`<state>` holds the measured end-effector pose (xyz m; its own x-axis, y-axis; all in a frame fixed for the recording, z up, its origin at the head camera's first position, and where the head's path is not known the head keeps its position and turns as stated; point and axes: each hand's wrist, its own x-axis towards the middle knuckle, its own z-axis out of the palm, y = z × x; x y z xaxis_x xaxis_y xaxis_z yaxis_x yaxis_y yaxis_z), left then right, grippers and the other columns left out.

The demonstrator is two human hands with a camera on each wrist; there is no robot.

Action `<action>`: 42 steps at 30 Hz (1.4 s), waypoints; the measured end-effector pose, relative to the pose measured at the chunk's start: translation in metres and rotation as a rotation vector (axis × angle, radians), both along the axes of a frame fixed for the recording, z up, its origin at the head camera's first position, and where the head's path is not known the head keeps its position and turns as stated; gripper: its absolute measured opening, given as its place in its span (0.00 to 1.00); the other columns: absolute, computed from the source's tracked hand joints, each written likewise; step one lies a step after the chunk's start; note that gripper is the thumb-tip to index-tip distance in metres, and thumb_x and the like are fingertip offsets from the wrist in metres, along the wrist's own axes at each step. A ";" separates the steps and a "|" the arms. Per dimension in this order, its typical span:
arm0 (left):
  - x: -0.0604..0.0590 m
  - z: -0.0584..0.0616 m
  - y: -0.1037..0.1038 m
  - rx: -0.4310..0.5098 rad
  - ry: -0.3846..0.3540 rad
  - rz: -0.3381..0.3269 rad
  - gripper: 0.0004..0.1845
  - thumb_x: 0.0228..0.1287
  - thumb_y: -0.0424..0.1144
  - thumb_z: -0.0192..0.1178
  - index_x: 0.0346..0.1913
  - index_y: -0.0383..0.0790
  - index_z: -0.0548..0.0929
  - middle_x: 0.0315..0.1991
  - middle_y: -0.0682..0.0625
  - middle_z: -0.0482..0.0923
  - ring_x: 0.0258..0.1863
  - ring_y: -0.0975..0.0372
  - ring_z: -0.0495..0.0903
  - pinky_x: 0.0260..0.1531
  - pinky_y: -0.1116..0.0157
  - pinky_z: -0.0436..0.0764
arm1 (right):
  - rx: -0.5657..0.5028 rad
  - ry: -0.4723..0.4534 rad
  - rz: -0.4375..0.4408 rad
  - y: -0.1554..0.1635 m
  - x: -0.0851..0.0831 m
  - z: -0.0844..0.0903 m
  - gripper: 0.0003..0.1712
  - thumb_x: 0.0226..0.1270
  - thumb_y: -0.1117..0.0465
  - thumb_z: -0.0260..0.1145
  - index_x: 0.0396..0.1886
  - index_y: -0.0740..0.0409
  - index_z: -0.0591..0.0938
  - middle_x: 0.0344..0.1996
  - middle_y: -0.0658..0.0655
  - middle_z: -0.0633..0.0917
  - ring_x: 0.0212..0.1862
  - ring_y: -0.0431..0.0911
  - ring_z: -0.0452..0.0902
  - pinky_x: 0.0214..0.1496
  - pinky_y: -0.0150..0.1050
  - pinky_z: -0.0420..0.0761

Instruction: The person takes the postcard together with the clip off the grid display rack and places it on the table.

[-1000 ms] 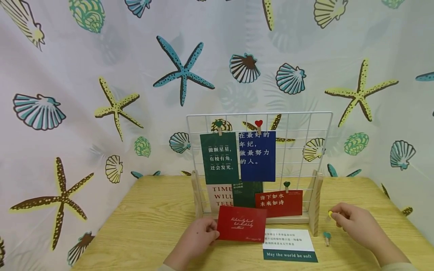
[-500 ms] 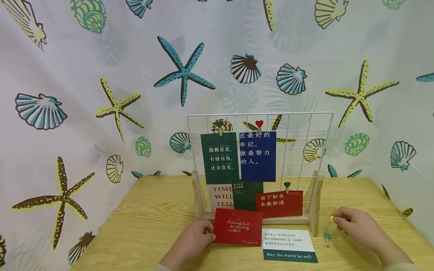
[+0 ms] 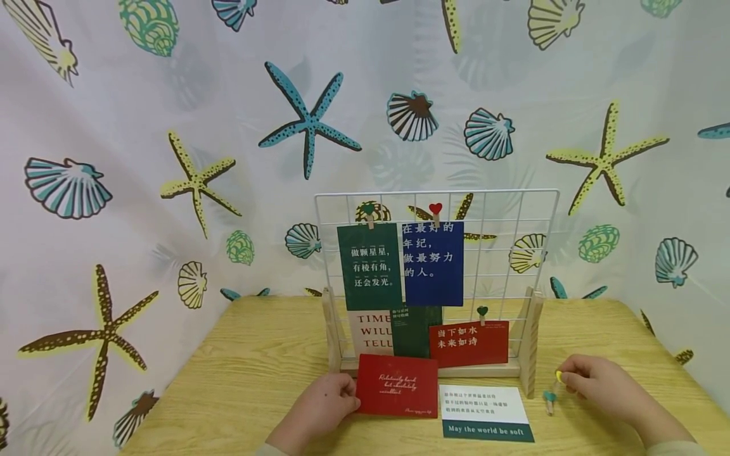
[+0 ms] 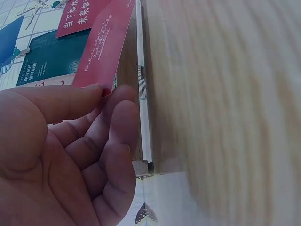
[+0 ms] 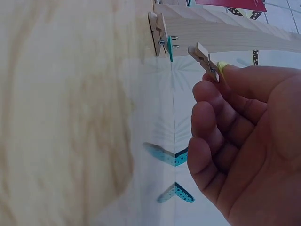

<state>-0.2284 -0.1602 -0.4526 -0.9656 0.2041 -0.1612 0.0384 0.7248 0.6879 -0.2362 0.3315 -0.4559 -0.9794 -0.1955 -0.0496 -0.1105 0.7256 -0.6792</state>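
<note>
Between thumb and fingers, my left hand (image 3: 322,405) pinches the left edge of a red card (image 3: 397,386) with cursive white writing. The card is held in front of the wire grid stand's wooden base. My right hand (image 3: 599,386) pinches a small wooden clothespin (image 5: 203,59) with a yellow decoration, its jaw end pointing away from the fingertips. Just left of that hand, a second clothespin (image 3: 550,402) with a teal heart lies on the table. A white and green card (image 3: 486,411) lies flat on the table between the hands.
A white wire grid (image 3: 490,253) stands on wooden feet (image 3: 531,342). Clipped on it are a green card (image 3: 369,269), a blue card (image 3: 433,266) and a smaller red card (image 3: 470,345). A patterned curtain (image 3: 228,82) hangs behind the table.
My left hand has drawn the red card left and slightly down, off the white card's corner. My right hand has lowered a little with the yellow clothespin, close to the teal one.
</note>
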 end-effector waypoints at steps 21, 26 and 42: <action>0.002 -0.004 -0.007 0.079 -0.040 -0.067 0.07 0.65 0.32 0.65 0.30 0.39 0.79 0.22 0.50 0.81 0.22 0.60 0.77 0.27 0.63 0.75 | 0.041 -0.033 0.057 0.007 -0.002 -0.011 0.08 0.76 0.59 0.61 0.43 0.58 0.84 0.28 0.51 0.80 0.32 0.46 0.72 0.36 0.40 0.73; 0.003 -0.005 -0.007 0.093 -0.079 -0.057 0.06 0.65 0.31 0.65 0.31 0.39 0.80 0.22 0.49 0.81 0.21 0.60 0.78 0.25 0.63 0.77 | -0.008 -0.058 0.095 0.009 -0.001 -0.014 0.08 0.76 0.59 0.60 0.41 0.59 0.83 0.25 0.53 0.78 0.26 0.44 0.71 0.30 0.36 0.72; 0.004 -0.003 -0.007 0.153 -0.199 -0.026 0.04 0.66 0.28 0.64 0.38 0.35 0.78 0.27 0.45 0.81 0.24 0.58 0.81 0.29 0.61 0.83 | 0.107 -0.063 0.110 0.005 -0.006 -0.010 0.08 0.73 0.60 0.63 0.43 0.53 0.88 0.39 0.50 0.85 0.40 0.46 0.75 0.44 0.46 0.76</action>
<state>-0.2248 -0.1677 -0.4559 -0.9121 0.2653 -0.3125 -0.0912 0.6118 0.7857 -0.2418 0.3367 -0.4657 -0.9467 -0.2918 -0.1361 -0.1531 0.7798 -0.6070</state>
